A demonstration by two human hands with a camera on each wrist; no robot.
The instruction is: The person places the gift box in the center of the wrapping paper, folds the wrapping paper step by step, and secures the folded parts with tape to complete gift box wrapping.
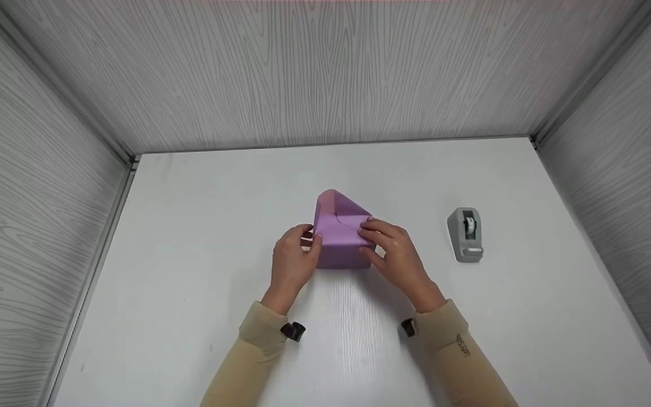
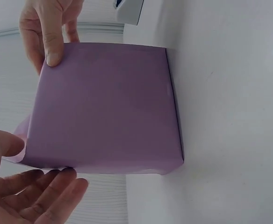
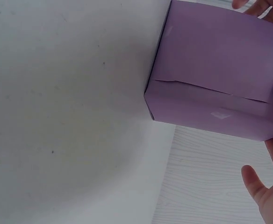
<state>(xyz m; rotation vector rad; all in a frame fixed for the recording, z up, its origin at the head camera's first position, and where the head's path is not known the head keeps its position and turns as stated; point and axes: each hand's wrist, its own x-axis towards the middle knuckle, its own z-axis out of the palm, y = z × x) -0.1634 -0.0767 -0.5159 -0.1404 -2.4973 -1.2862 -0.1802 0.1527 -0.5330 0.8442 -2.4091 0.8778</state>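
A purple paper-wrapped box (image 1: 343,254) stands on the white table, a pointed paper flap (image 1: 348,204) rising at its far side. My left hand (image 1: 294,257) holds it at the left, thumb by the upper edge and fingers along the side; they are slightly bent in the left wrist view. Across the box, my right hand (image 1: 399,257) grips the upper right edge, with fingertips on top and thumb on the front face (image 2: 104,107). In the right wrist view, the side face (image 3: 211,112) shows a paper seam and a shiny patch. The box's underside is hidden.
A grey tape dispenser (image 1: 465,234) with a roll in it stands to the right of the box. Grey wood-grain panels (image 1: 325,73) enclose the white table (image 1: 201,192) at the back and both sides.
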